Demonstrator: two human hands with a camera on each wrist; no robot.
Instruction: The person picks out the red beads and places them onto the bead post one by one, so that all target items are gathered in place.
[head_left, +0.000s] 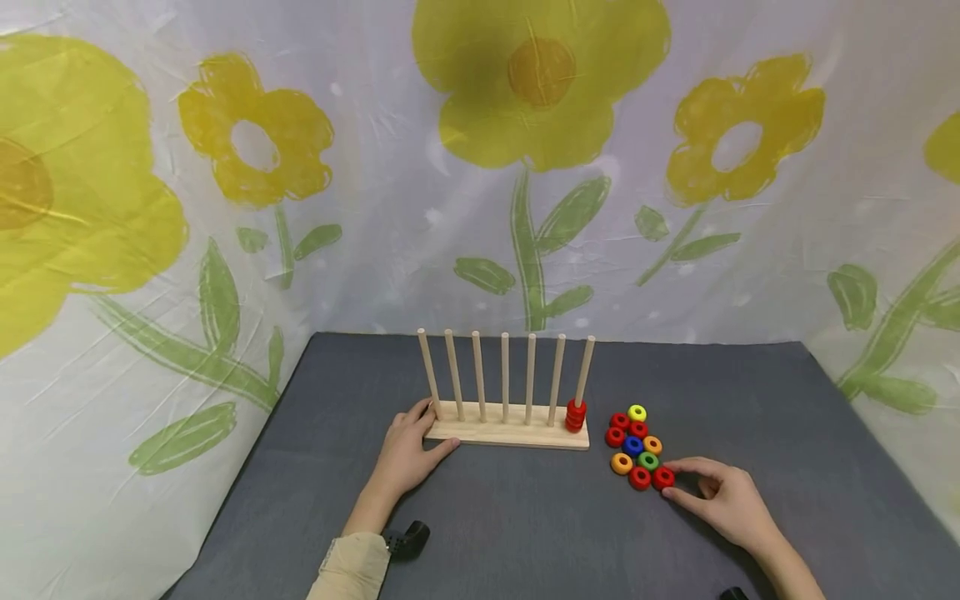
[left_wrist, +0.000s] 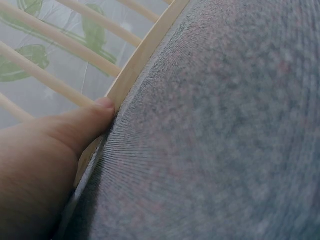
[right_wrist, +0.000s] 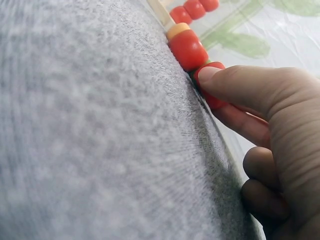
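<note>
A wooden peg stand (head_left: 502,430) with several upright pegs stands on the table, and three red rings (head_left: 575,417) are stacked on its rightmost peg. My left hand (head_left: 405,450) holds the stand's left end, thumb (left_wrist: 95,117) against the front edge of the base and fingers by the end peg. To the right, my right hand (head_left: 723,500) pinches a red ring (head_left: 663,477) between thumb and forefinger, low at the tabletop. This ring sits at the near right corner of a cluster, beside another red ring (head_left: 640,478) and a green ring (head_left: 648,461).
Farther back in the cluster lie a blue ring (head_left: 633,446), orange rings (head_left: 622,463), more red rings (head_left: 615,437) and a yellow ring (head_left: 637,412). A dark grey cloth (head_left: 525,525) covers the table. Behind it hangs a flower-printed curtain (head_left: 390,250).
</note>
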